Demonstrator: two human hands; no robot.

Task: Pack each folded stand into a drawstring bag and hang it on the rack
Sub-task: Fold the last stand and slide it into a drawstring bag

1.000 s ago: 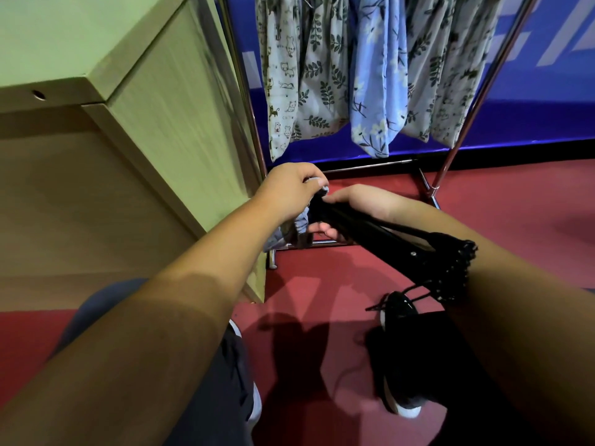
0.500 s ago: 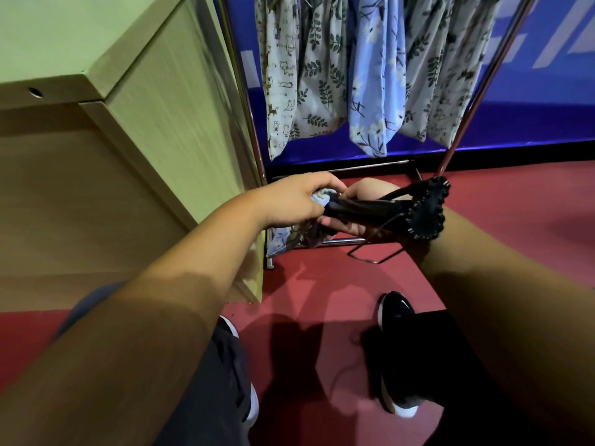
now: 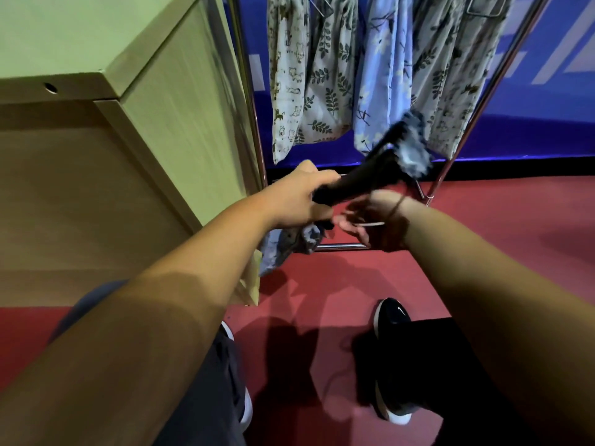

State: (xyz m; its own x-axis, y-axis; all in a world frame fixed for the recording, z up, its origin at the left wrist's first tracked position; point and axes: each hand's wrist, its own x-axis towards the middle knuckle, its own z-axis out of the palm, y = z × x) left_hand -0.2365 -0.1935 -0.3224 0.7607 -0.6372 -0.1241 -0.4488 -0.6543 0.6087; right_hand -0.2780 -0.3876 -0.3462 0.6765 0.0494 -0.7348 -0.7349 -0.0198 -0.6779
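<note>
Beside the wooden cabinet (image 3: 180,123), in front of the metal rack (image 3: 344,246) where filled bags (image 3: 383,75) already hang, the black stand (image 3: 354,178) slants up to the right, its far end blurred. The left hand (image 3: 293,204) is clamped round its near end, and the crumpled blue bag (image 3: 289,246) droops just under that fist. The right hand (image 3: 370,223) hovers below the stand with fingers loosely bent; I cannot tell whether it pinches anything. To do this well, I judge, spread the bag's mouth wide with the right hand. Then feed the stand in slim end first, keeping the cords clear.
</note>
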